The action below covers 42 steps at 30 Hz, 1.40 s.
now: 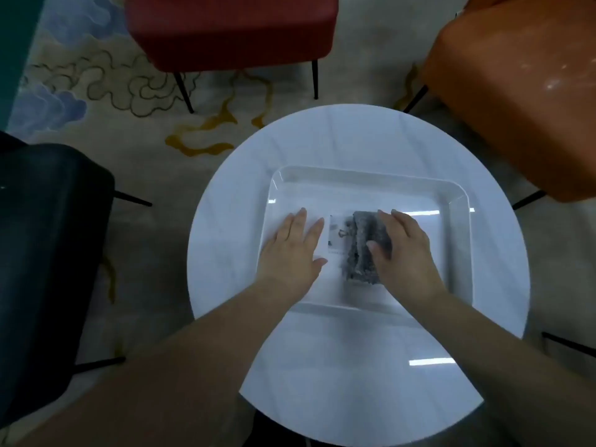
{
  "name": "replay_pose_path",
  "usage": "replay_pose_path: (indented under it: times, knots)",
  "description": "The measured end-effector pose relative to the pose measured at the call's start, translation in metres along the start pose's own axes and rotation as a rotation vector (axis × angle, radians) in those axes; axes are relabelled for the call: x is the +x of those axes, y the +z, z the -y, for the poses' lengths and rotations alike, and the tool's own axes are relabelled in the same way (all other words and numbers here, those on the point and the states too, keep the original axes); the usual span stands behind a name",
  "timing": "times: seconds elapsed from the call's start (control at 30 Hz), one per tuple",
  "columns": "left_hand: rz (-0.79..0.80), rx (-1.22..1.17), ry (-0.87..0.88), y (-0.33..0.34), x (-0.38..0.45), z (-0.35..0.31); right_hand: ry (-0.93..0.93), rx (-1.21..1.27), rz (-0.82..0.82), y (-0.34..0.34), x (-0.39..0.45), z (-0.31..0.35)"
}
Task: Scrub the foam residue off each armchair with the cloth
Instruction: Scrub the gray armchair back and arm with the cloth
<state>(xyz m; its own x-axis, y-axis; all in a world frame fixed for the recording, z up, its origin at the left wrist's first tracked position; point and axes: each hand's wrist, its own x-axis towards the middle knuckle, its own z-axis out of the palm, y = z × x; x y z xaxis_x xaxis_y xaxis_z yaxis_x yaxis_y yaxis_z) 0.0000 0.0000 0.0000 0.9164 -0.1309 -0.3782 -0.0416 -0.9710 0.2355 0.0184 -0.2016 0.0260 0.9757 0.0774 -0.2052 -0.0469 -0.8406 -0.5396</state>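
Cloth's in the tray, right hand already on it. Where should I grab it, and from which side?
Pinch the cloth along its left long edge, coming from above. It lies flat in a folded bundle in the tray, and that edge is bare, while the right hand covers its right side. The left hand lies flat nearby, apart from the cloth, so it could probably do it.

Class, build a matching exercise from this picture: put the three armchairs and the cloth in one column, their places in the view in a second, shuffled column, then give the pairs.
Things:
1. red armchair
2. orange armchair
3. black armchair
4. grey cloth

Places:
A. in the white tray
B. left of the table
C. upper right
D. top centre

Pairs: 1-D, 2-C, 3-B, 4-A
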Motion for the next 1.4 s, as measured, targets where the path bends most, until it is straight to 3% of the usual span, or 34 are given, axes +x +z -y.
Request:
replay_pose_path:
  times: [0.37, 0.67, 0.87, 1.13, 1.4]
  knots:
    - [-0.004, 0.078, 0.017, 0.011, 0.004, 0.010, 0.150, -0.242, -0.033, 0.026, 0.005, 0.004]
    - [0.030, 0.010, 0.059, -0.003, -0.006, 0.009, 0.212, -0.039, 0.152, 0.011, 0.021, 0.005]
    - [-0.029, -0.055, 0.100, -0.019, -0.040, 0.016, 0.151, 0.135, 0.179, -0.013, 0.015, 0.017]
    - [0.006, -0.114, -0.140, -0.040, -0.113, 0.042, -0.037, 0.328, 0.272, -0.022, -0.030, 0.065]
    - [-0.096, -0.228, -0.457, -0.045, -0.241, 0.044, -0.272, 0.222, 0.523, -0.011, -0.071, 0.112]
